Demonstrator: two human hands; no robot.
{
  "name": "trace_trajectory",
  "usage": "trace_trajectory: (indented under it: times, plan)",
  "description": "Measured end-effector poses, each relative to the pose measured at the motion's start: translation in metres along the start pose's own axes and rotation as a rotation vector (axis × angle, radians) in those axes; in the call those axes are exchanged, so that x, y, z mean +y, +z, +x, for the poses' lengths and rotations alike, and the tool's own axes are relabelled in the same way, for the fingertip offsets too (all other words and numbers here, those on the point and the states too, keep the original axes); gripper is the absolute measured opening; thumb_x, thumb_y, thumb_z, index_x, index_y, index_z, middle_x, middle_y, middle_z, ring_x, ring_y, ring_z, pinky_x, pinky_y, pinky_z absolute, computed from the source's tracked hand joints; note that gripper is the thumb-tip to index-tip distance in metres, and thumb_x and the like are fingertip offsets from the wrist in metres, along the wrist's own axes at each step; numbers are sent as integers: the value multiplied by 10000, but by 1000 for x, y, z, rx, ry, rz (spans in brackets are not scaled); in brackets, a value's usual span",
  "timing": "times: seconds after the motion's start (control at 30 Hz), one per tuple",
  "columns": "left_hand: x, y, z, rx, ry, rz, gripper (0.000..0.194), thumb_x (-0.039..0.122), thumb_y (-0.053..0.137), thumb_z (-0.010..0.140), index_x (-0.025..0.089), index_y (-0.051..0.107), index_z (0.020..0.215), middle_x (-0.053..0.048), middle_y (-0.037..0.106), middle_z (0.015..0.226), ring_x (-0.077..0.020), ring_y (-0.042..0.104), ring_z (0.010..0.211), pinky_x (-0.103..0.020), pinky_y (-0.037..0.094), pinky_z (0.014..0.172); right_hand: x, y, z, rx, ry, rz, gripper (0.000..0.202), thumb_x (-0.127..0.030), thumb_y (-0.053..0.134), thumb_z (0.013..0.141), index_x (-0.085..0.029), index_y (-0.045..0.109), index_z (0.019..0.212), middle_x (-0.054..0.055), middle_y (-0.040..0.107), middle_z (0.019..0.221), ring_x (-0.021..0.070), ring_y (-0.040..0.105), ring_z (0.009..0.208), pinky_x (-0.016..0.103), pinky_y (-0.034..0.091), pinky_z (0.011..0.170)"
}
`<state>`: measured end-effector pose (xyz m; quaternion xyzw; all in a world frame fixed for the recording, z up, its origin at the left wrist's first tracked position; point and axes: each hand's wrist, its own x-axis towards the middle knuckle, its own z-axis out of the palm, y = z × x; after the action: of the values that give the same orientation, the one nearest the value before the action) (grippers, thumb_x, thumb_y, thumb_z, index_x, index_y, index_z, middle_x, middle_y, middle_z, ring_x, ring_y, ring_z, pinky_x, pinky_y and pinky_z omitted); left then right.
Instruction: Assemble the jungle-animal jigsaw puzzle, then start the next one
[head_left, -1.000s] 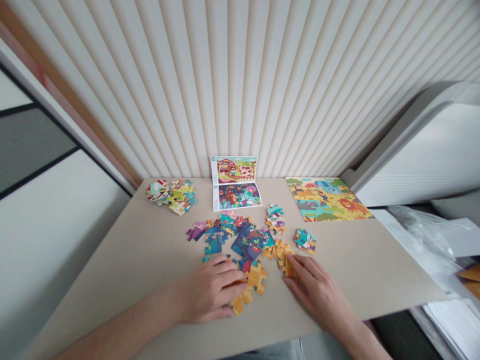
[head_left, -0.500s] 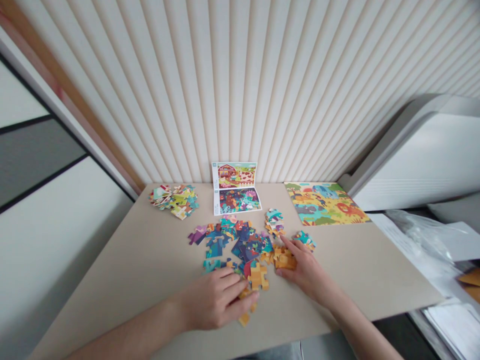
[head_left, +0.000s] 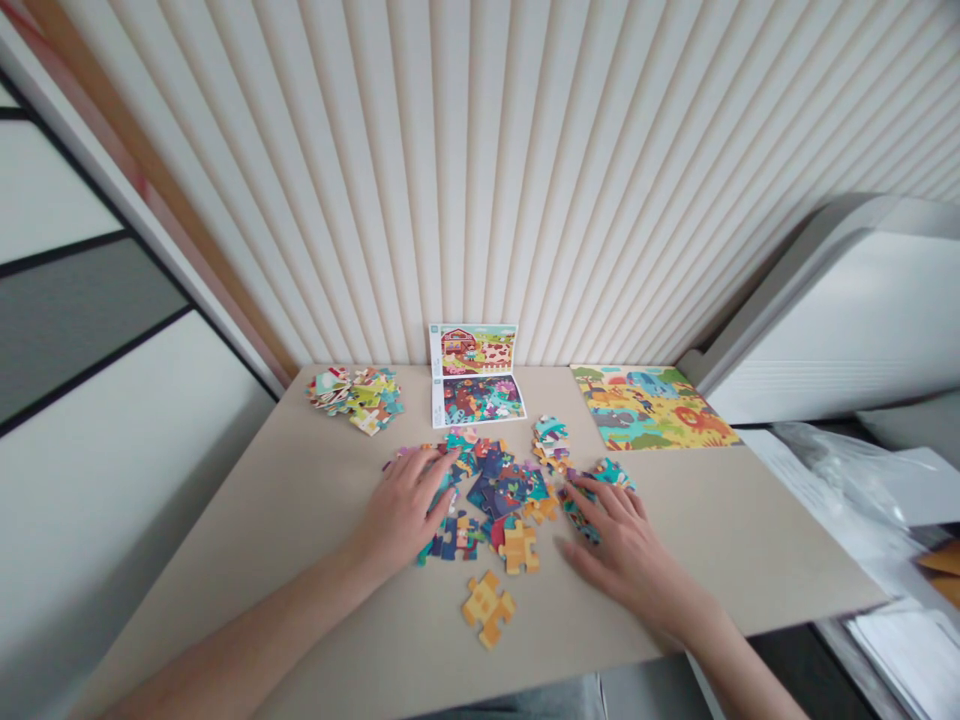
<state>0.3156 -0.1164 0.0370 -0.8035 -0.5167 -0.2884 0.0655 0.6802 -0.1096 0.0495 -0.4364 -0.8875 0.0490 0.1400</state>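
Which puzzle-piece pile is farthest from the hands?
The pile at the table's back left, left of the booklet; the others lie nearer the left hand or right hand.

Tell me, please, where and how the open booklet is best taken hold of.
I would pinch the booklet by its upper page's right edge, right hand coming from that side: the page stands up by the pleated panel, and nothing crowds that edge.

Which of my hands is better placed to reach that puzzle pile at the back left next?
Probably your left hand. It looks nearer the back-left pile, while your right hand is on the far side of the central pieces.
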Motion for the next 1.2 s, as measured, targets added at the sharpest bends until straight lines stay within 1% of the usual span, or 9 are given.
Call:
trace_trajectory:
  times: [0.07,0.13,0.23,0.4,0.53,0.67,0.83,1.03,1.2]
  plan:
    - [11,-10,0,-43,129,-31,316,255,572,1036,217,634,1344,-131,678,1238,-298,630,1204,-491,483,1065,-5,-2,-1,12,-22,-17,617,-454,624,1007,-307,476,1589,123,473,1623,357,453,1474,607,404,1188]
    - [24,-18,-3,-163,396,-133,283,326,606,1035,223,662,1293,-108,697,1194,-268,636,1142,-454,470,1047,-11,2,2,63,-28,-37,549,-428,613,1021,-306,529,1549,120,481,1623,349,452,1479,590,396,1198]
    - [42,-23,-12,-335,669,-222,530,576,690,957,208,646,1335,-108,713,1219,-264,633,1095,-436,452,1030,-22,15,9,100,-23,-75,504,-427,627,1020,-268,585,1496,136,559,1552,356,491,1445,599,388,1201]
    - [51,-17,-20,-422,722,-192,605,642,728,910,183,652,1297,-86,721,1161,-252,631,1072,-402,459,971,-36,25,12,167,62,-51,347,-417,687,999,-274,695,1315,98,699,1356,337,589,1335,606,389,1189]
    - [55,-13,-22,-327,791,-116,478,547,731,949,153,682,1216,-71,716,976,-232,642,909,-395,491,840,-39,23,14,181,38,-2,121,-342,675,1023,-282,740,1106,51,758,1250,300,644,1280,623,343,1218]
    - [62,-13,-25,-222,856,-88,258,373,656,1014,158,709,1145,-94,713,893,-218,652,816,-372,510,758,-37,22,17,176,-100,-47,198,-273,622,1056,-250,710,1232,70,777,1250,269,700,1209,591,379,1210]
    - [50,-17,-16,-143,724,-169,138,146,565,1025,147,690,1083,-54,672,770,-187,632,717,-342,519,731,-28,14,13,190,-331,-142,327,-88,504,1056,-210,691,1296,91,788,1224,258,720,1173,513,472,1128]
    - [18,-10,1,-22,365,-92,196,144,515,1064,155,682,1167,-49,692,834,-200,664,819,-336,527,762,-11,16,18,285,41,57,219,-272,524,1089,-239,736,1046,61,786,926,223,722,834,391,564,829]
    - [13,-6,4,-59,203,20,284,176,539,1061,185,650,1322,-93,726,1135,-239,679,1052,-409,540,947,-28,20,16,332,109,-42,230,-326,579,1063,-227,719,1216,114,750,1137,298,691,1061,470,534,962]
